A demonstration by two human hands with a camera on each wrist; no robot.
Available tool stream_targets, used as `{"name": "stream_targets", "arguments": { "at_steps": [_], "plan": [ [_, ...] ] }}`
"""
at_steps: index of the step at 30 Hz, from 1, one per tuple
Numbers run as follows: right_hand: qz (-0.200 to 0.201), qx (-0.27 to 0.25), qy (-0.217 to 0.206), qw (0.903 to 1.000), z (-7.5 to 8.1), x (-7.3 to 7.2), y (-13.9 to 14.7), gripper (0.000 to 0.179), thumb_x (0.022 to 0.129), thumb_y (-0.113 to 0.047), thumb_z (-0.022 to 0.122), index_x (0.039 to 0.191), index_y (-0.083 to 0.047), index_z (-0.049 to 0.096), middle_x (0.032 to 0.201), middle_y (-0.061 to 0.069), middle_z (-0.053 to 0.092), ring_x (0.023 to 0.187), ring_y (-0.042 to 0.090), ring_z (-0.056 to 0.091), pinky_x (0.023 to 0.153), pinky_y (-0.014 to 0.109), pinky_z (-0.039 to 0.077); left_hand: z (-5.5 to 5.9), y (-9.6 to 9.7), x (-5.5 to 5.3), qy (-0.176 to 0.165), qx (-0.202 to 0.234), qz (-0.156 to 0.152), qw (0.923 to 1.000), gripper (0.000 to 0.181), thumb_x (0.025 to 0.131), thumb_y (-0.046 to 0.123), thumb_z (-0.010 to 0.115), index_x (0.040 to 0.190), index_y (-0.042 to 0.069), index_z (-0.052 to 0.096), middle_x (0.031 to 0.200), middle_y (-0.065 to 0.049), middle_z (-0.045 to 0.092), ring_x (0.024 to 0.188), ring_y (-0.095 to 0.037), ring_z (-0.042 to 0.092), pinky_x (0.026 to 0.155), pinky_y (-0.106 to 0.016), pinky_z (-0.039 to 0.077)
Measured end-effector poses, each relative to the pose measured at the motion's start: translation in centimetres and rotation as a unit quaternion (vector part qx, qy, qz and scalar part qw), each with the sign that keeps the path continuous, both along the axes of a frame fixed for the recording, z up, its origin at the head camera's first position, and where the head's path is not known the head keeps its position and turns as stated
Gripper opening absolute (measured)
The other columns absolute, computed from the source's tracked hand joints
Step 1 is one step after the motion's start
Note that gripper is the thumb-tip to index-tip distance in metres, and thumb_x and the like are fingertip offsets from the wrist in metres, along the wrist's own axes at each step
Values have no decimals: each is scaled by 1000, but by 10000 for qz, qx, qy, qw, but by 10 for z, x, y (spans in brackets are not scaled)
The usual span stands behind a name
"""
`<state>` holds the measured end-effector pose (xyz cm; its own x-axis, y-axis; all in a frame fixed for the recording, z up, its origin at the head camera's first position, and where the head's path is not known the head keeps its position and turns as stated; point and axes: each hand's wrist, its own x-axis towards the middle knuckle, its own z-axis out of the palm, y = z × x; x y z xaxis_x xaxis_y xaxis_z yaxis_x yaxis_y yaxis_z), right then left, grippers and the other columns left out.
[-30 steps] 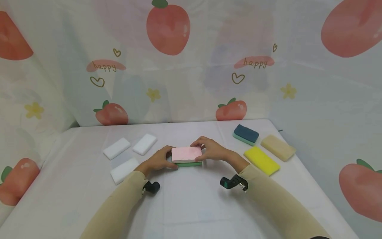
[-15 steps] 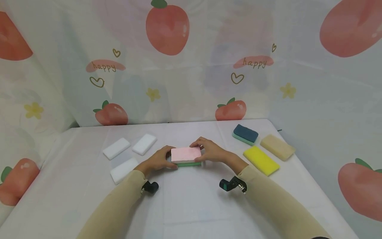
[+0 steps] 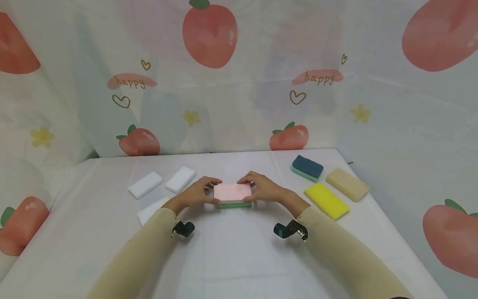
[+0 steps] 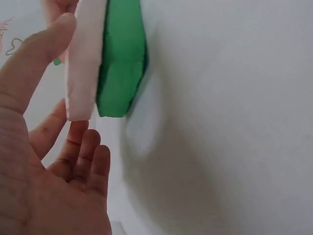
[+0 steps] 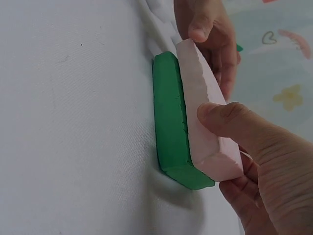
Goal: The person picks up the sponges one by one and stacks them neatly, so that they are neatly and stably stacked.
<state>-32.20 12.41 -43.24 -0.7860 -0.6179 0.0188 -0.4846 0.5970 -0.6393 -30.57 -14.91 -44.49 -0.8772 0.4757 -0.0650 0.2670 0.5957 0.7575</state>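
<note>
- Fingers (image 5: pixel 240 198) of the right hand (image 3: pixel 266 188) grasp the right end of a pink sponge (image 3: pixel 233 192), with the thumb on its near side and the other fingertips round its far side.
- On the opposite end, the left hand (image 3: pixel 194 194) has its fingers loosely bent and apart, framing the sponge in a relaxed, released way; a gap shows between palm and sponge, and whether the fingertips touch it I cannot tell.
- The pink sponge lies flat on top of a green sponge (image 3: pixel 234 205), long sides running left to right, around the middle of the white-covered tabletop (image 3: pixel 231 257).
- From the head view, only a narrow green strip shows along the near edge; both wrist views show the two layers side on, closely lined up.
- To the left lie three white pieces: an outer white sponge (image 3: pixel 146 185), an inner white sponge (image 3: pixel 181 180) beside it, and a nearer white sponge (image 3: pixel 151 211) partly hidden by the left arm.
- To the right, a dark blue sponge (image 3: pixel 308 166) with a light green underside lies farthest back, a tan sponge (image 3: pixel 347 184) near the tabletop's right edge, and a yellow sponge (image 3: pixel 327 201) just beside both, close to the right sleeve (image 3: pixel 347 249).
- Behind everything hangs a pale backdrop (image 3: pixel 239 104) printed with peaches, hearts and "happy".
</note>
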Motion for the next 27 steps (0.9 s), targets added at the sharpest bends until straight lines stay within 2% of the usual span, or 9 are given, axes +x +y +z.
{"name": "stream_targets", "arguments": {
  "at_steps": [7, 15, 22, 27],
  "plan": [
    [-21, 38, 67, 10000, 1, 0, 1, 54, 79, -26, 83, 128, -11, 64, 120, 4, 57, 114, 24, 56, 100, 42, 48, 11, 10, -1, 495, -202, -38, 9986, 65, 77, 31, 85, 134, 11, 62, 124, -7, 54, 118, -24, 52, 102, -43, 45],
    [-73, 323, 83, 9994, 4, 0, 3, 56, 79, -30, 84, 129, -15, 64, 121, 1, 58, 111, 21, 57, 97, 39, 50, 5, 16, 0, 852, -488, 6, 9952, 57, 76, 29, 86, 128, 14, 67, 119, -5, 57, 112, -21, 55, 95, -39, 49],
    [65, 399, 170, 9990, 12, 3, 12, 58, 78, -28, 84, 130, -11, 64, 120, 3, 59, 111, 23, 58, 98, 41, 49, 0, 17, 0, 824, -445, 129, 9955, 57, 75, 30, 87, 127, 16, 68, 115, -1, 55, 105, -20, 56, 92, -37, 48],
    [29, 389, 236, 9990, 20, 7, 34, 54, 81, -22, 81, 129, -6, 62, 119, 9, 61, 111, 28, 58, 98, 47, 48, -1, 15, 0, 761, -429, 180, 9960, 58, 74, 28, 87, 128, 16, 67, 115, -1, 55, 103, -19, 54, 91, -36, 46]
  ]
}}
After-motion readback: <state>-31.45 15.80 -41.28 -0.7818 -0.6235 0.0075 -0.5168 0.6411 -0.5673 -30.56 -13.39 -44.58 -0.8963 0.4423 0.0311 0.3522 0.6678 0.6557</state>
